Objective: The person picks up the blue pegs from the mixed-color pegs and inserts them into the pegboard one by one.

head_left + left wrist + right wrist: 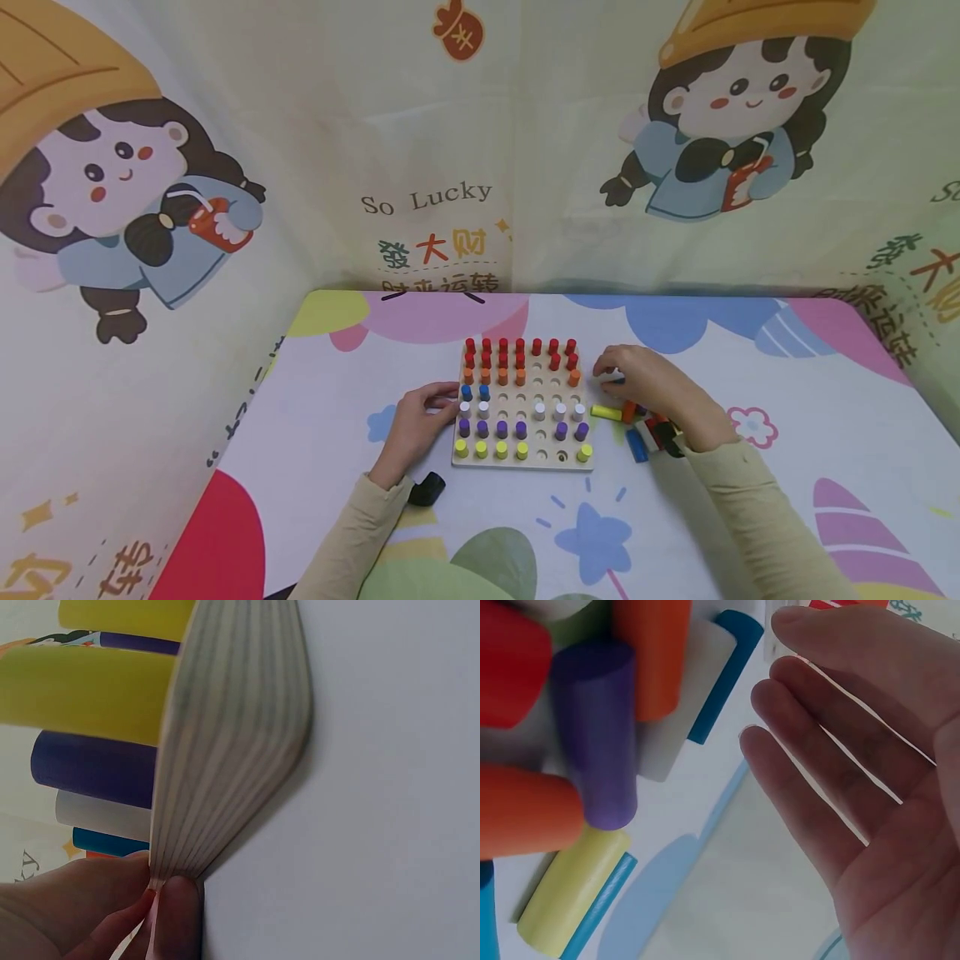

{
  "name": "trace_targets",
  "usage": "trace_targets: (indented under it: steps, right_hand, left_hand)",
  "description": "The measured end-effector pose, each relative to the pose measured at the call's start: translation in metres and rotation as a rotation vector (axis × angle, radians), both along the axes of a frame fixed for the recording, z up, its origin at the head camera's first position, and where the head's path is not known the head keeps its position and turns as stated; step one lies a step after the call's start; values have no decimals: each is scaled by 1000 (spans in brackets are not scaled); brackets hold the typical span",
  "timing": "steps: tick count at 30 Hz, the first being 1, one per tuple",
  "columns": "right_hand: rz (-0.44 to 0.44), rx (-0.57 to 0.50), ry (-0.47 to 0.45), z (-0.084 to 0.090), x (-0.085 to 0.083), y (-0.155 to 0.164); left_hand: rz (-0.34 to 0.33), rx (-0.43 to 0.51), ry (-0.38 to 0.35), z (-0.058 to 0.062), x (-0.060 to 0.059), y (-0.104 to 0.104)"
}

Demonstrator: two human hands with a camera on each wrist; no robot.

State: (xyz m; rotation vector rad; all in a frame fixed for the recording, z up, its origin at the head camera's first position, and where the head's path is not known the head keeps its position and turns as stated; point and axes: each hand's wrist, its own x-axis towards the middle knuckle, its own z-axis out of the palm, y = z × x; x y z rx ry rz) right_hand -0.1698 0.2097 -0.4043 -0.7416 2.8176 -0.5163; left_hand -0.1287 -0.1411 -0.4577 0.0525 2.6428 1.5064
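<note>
A wooden pegboard [546, 392] lies on the table with rows of red, orange, blue, white, purple and yellow pegs standing in its holes, and several holes bare. My left hand [442, 400] pinches the board's left edge; the left wrist view shows my fingers [176, 915] on the board's layered edge [232, 742]. To the right of the board my right hand [607, 371] hovers with relaxed fingers over loose pegs [637, 425]. In the right wrist view my palm [870, 847] holds nothing, with a purple peg [596, 727] and a yellow peg [574, 892] beside it.
The table [787, 392] has a colourful cartoon cover, and printed cloth walls close in behind and at both sides. A lone yellow peg [606, 412] lies between board and pile. A black object [427, 487] sits by my left wrist.
</note>
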Motion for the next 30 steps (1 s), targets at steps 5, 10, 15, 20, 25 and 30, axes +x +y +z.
trace_targets:
  steps: [5, 10, 15, 20, 25, 30]
  right_hand:
    - [-4, 7, -11, -2, 0, 3]
    - [-2, 13, -18, -4, -1, 5]
    - [-7, 20, -24, -3, -2, 4]
    - [-24, 37, -50, -2, -2, 2]
    - [-25, 34, -67, -2, -3, 2]
    - [-8, 36, -67, -3, -4, 4]
  left_hand:
    - [2, -3, -5, 0, 0, 0]
    - [0, -6, -9, 0, 0, 0]
    - [-1, -3, -2, 0, 0, 0]
    - [0, -3, 12, -1, -1, -1]
    - [1, 0, 6, -1, -1, -1]
    - [-3, 12, 10, 0, 0, -1]
